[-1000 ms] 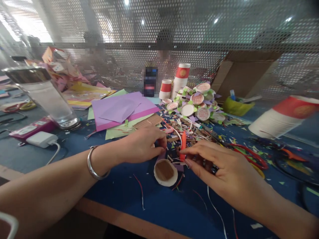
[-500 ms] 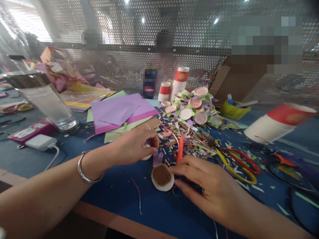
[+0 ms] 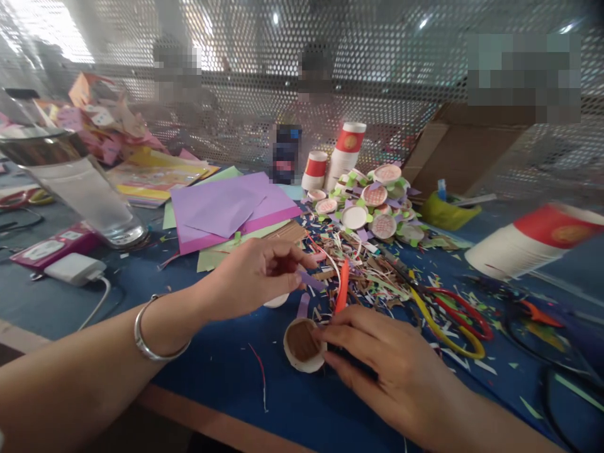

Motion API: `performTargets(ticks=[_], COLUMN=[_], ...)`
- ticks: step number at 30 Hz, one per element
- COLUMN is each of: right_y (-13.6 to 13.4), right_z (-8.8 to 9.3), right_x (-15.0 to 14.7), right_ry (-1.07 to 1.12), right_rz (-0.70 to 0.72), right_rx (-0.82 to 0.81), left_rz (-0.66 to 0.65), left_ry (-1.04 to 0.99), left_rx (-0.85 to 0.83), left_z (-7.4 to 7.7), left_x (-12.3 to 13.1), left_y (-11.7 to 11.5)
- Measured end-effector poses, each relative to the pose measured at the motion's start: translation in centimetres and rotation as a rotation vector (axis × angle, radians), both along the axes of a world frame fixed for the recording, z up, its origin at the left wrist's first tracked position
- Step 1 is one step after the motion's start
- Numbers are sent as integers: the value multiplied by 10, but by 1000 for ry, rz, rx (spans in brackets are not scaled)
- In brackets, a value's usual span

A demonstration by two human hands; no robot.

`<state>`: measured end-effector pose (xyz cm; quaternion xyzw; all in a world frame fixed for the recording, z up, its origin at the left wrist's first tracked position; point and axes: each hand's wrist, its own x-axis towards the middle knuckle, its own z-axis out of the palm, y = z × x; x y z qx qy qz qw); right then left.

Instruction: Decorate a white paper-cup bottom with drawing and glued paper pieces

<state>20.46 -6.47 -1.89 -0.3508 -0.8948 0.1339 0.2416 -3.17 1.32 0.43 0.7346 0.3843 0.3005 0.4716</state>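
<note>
My left hand [image 3: 257, 274] hovers just above the blue table [image 3: 221, 371], fingers pinched on a small purple paper piece [image 3: 310, 280]. It wears a silver bangle at the wrist. My right hand [image 3: 382, 362] rests on the table with its fingertips touching the rim of a white paper cup bottom with a brown disc inside [image 3: 302, 343]. An orange strip [image 3: 341, 286] stands up from the scraps just beyond my right hand. A second white round piece [image 3: 277, 301] lies under my left hand.
Paper scraps [image 3: 372, 270] litter the middle, with a pile of decorated cup bottoms [image 3: 372, 204] behind. Scissors with red and yellow handles [image 3: 453, 314] lie right. Purple paper sheets [image 3: 226, 207], a glass tumbler [image 3: 85, 195], a charger [image 3: 73, 267] and stacked cups [image 3: 533, 242] surround them.
My left hand lifted off the cup bottom holding a purple piece. My right hand slid down and left onto the cup bottom's rim, which shifted slightly towards me.
</note>
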Motion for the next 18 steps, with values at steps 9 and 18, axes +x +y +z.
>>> performTargets(ticks=[9,18], right_y=[8,13], right_z=[-2,4], right_x=[-9,-12], right_ry=[-91,-159], right_rz=[8,114], right_rx=[25,171], left_rz=[-16,42], left_ry=[57,207], left_rx=[-96,154], left_z=[-9,-16], left_x=[-1,-7], left_y=[5,14])
